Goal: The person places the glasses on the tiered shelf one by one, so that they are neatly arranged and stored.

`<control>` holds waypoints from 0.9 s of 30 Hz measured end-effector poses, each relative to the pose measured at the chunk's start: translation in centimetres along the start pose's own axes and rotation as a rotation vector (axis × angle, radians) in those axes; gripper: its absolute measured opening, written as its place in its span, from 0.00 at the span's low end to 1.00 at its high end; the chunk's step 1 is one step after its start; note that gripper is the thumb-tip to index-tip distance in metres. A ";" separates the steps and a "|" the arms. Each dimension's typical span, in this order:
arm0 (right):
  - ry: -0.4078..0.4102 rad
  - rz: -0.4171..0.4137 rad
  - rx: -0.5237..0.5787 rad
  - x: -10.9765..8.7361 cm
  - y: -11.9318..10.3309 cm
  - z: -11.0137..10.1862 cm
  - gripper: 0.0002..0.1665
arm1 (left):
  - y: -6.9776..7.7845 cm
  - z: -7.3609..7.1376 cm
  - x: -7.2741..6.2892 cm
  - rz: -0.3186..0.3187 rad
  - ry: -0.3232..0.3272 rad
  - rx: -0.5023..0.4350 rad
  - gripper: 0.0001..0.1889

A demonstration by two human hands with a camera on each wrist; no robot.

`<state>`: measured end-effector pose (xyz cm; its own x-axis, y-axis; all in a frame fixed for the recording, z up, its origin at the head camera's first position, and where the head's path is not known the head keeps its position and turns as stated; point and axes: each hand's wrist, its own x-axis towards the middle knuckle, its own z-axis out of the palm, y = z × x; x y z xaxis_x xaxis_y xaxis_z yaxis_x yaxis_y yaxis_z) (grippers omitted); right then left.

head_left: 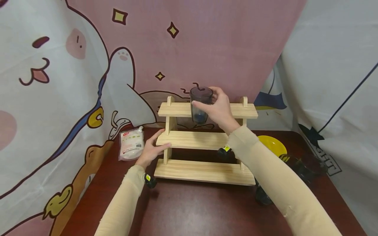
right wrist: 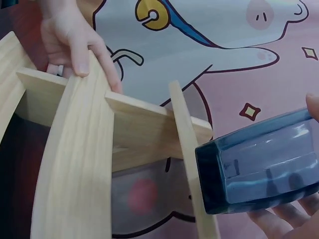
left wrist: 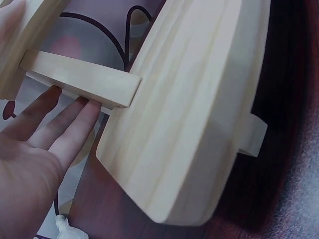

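A three-tier wooden shelf rack (head_left: 195, 139) stands on the dark red table (head_left: 183, 209). My left hand (head_left: 151, 150) grips the left end of its middle tier. In the left wrist view, fingers (left wrist: 75, 132) of that hand reach to the side upright, palm facing the camera. My right hand (head_left: 220, 108) holds a dark, see-through glass tumbler (head_left: 200, 105), thumb on the near side and fingers around the far side. The tumbler is upright and overlaps the top tier in the head view. From the right wrist, the tumbler's thick base (right wrist: 212, 179) shows right at the top board's edge.
Left of the rack lies a plastic pouch (head_left: 131, 144) with white contents and a spout. A yellow plate (head_left: 273, 146) and more dark glassware (head_left: 310, 167) are on the right, partly behind my right sleeve. A printed cloth (head_left: 224, 42) hangs close behind the rack.
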<state>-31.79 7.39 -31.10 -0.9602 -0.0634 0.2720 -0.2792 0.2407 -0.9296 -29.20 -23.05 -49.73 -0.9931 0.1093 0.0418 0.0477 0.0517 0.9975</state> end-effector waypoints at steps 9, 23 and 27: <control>0.024 -0.038 -0.053 1.3 -0.5 1.3 0.55 | 0.1 0.0 0.0 -0.014 0.010 0.016 0.41; 0.002 -0.022 -0.095 3.0 0.4 2.8 0.54 | -0.2 0.0 0.0 -0.019 0.004 -0.003 0.42; -0.024 -0.013 -0.096 3.5 0.6 2.9 0.53 | -0.2 0.0 0.1 -0.021 0.004 0.004 0.42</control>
<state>-35.35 4.50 -31.40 -0.9566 -0.0906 0.2770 -0.2912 0.3310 -0.8976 -29.31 -23.02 -49.88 -0.9943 0.1047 0.0209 0.0271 0.0581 0.9979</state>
